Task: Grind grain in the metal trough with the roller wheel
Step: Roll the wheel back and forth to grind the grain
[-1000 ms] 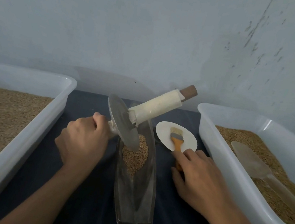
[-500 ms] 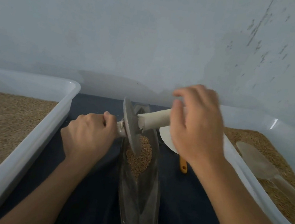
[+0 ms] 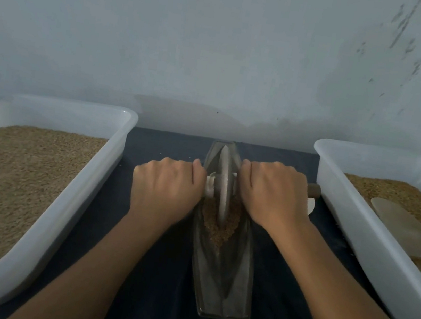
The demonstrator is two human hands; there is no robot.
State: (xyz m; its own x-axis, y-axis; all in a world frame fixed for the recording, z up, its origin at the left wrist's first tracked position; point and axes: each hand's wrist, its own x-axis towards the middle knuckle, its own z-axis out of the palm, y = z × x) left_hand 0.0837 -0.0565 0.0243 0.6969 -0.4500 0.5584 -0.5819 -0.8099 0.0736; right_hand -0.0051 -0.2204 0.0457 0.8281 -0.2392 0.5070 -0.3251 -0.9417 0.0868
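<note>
Grain (image 3: 217,226), tan and loose, lies heaped in the long grey metal trough (image 3: 225,277) at the centre of the dark cloth (image 3: 155,273). A grey metal roller wheel (image 3: 223,185) stands upright in the heap. At 9 o'clock of the wheel the left hand (image 3: 164,188) grips its axle handle; at 3 o'clock the right hand (image 3: 272,195) grips the other side.

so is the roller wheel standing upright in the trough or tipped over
Upright: the roller wheel stands on edge in the grain inside the metal trough, its axle level between the left hand and right hand.
</note>
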